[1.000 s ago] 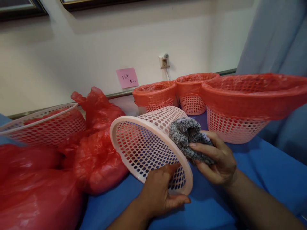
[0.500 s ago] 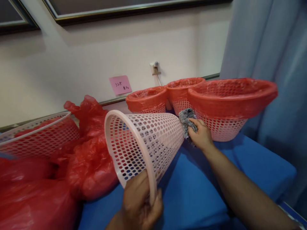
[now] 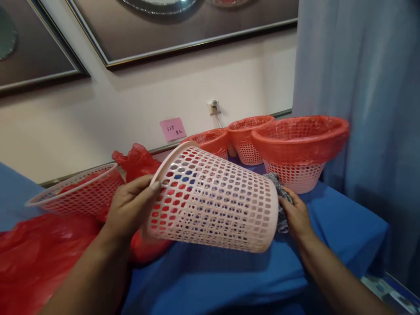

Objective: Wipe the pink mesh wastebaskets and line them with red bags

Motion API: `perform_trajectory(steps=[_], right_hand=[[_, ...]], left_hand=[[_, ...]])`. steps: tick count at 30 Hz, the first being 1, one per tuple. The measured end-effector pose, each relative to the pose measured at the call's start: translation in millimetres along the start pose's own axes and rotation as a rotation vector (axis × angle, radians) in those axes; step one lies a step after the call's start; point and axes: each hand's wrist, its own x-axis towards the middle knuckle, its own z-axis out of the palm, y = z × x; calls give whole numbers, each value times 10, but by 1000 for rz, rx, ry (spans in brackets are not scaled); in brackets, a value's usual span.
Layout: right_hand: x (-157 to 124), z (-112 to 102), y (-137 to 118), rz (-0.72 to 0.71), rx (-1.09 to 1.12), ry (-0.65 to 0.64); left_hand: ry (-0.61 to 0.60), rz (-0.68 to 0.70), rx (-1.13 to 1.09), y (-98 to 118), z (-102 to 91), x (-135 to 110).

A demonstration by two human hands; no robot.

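A pale pink perforated plastic wastebasket [image 3: 216, 199] is held on its side above the blue-covered table, mouth to the left and base to the right. My left hand [image 3: 131, 203] is closed on its rim, thumb on the outer side and the other fingers partly hidden. In my right hand [image 3: 297, 214] is a bunched grey cloth [image 3: 281, 201], pressed against the wastebasket's base. Part of the cloth is hidden behind the base.
Wastebaskets lined with red bags [image 3: 298, 151] stand along the wall at the back right. Red plastic bags [image 3: 42, 258] lie at the left, beside another wastebasket [image 3: 82, 194]. A blue cloth [image 3: 344, 223] covers the table; a curtain [image 3: 344, 78] hangs at the right.
The wastebasket has turned so its side and base edge face me more and its mouth points left. My left hand has moved up and left with the rim; the cloth has shifted right and down.
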Motion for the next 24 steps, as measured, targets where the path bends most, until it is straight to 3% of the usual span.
perform_trajectory(steps=[3,7,11,13,14,17,19,21,24], right_hand=[[-120,-107,63,92,18,-18],[-146,-100,34,115,-12,-17],[-146,-54,11,58,-56,-63],[-153,-40,10,21,-87,-87],[-158,-35,8,1,-103,-86],[-183,-17,-16,-94,-141,8],[-214,5,-48,-195,-183,110],[-259,40,-85,-312,-240,167],[-348,101,-125,-471,-346,95]], left_hand=[[-56,-49,103,-257,58,249],[-41,43,553,-621,92,532],[126,230,964,-656,180,655],[190,407,972,-553,324,581],[164,504,935,-491,425,506],[-52,728,775,-336,786,198],[-207,776,723,-300,1008,20],[-264,766,704,-310,1169,-60],[-299,721,692,-342,1295,-3]])
